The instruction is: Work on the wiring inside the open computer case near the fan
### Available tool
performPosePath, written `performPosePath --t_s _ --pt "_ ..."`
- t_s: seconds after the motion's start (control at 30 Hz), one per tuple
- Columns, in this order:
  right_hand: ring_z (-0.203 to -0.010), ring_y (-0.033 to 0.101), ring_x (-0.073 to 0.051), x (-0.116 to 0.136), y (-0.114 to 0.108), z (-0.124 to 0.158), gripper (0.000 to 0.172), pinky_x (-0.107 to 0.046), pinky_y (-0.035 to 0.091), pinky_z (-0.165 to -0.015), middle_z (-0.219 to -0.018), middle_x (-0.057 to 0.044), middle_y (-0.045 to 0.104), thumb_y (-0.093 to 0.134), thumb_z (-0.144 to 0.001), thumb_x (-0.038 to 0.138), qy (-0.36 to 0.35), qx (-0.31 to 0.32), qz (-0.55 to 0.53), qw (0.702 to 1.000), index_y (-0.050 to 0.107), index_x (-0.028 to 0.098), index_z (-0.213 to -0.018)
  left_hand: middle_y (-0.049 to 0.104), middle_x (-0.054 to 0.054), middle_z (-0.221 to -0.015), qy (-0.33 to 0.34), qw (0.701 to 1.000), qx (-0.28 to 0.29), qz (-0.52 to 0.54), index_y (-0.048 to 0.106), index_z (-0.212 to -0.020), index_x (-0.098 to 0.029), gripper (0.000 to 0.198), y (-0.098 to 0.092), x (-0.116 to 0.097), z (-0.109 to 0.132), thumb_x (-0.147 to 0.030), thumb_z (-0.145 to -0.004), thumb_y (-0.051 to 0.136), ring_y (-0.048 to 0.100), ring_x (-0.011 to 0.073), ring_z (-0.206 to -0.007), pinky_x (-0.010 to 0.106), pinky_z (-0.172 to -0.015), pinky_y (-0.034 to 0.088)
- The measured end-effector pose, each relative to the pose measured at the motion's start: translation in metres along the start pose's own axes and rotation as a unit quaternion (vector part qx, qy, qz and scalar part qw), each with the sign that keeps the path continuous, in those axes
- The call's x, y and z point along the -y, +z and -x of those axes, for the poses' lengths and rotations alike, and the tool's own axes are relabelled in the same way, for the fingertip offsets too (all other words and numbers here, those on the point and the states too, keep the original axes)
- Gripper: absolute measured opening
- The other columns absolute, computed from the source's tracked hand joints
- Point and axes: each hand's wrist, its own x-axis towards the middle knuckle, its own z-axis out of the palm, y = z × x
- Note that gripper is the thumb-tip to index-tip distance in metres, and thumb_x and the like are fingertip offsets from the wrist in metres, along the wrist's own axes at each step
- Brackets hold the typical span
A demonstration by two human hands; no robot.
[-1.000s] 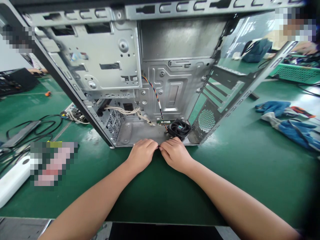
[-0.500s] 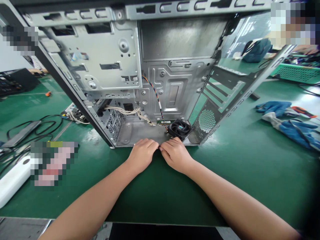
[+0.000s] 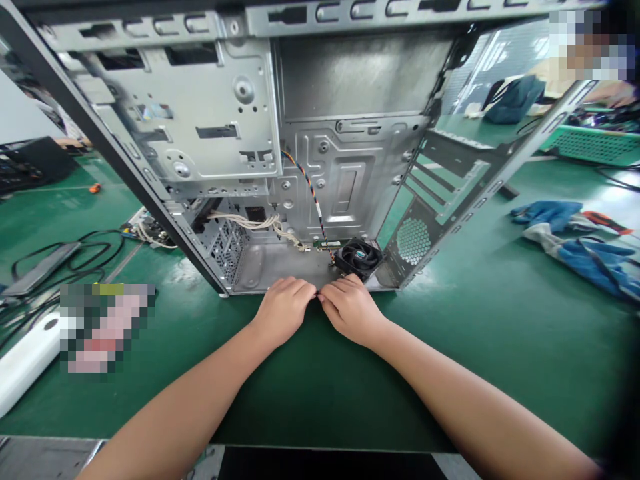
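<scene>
An opened metal computer case stands upright in front of me, its open side facing me. My left hand and my right hand meet at its lower front edge, both with curled fingers. A tiny dark bit shows between the fingertips, too small to name. Just behind my right hand, a black cooling fan lies on the case floor. Beside the fan is a narrow green circuit board, likely a memory module. White wires and a multicoloured cable hang inside the case.
The case stands on a green tabletop. Left are a white device, black cables and a black box. Right are blue-and-grey gloves, a green basket and a dark blue bag. A person is at the upper right.
Both hands keep the same place and pose. The upper part of the case sits very slightly further left in the picture.
</scene>
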Motion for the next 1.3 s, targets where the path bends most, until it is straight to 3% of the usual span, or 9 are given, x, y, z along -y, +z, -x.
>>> performPosePath --t_s 1.03,1.3 --pt "-0.065 0.049 -0.014 -0.0005 0.0010 0.0005 0.023 -0.030 0.027 -0.073 -0.066 -0.002 0.059 0.042 -0.090 0.016 0.002 0.000 -0.002 1.000 0.053 0.017 -0.070 0.062 0.003 -0.075 0.008 1.000 -0.023 0.002 0.058 -0.078 -0.018 0.024 -0.0023 -0.0005 -0.0020 -0.022 -0.097 0.044 0.052 0.0193 -0.078 0.033 -0.071 0.038" --pt "-0.063 0.049 -0.014 -0.0001 -0.0009 -0.0005 0.024 -0.030 0.028 -0.072 -0.065 -0.002 0.058 0.042 -0.090 0.016 0.000 -0.007 -0.007 1.000 0.052 0.017 -0.069 0.064 0.004 -0.080 0.011 1.000 0.004 -0.004 0.059 -0.084 -0.018 0.019 -0.0024 0.0006 -0.0015 -0.020 -0.096 0.044 0.052 0.0201 -0.081 0.033 -0.072 0.039"
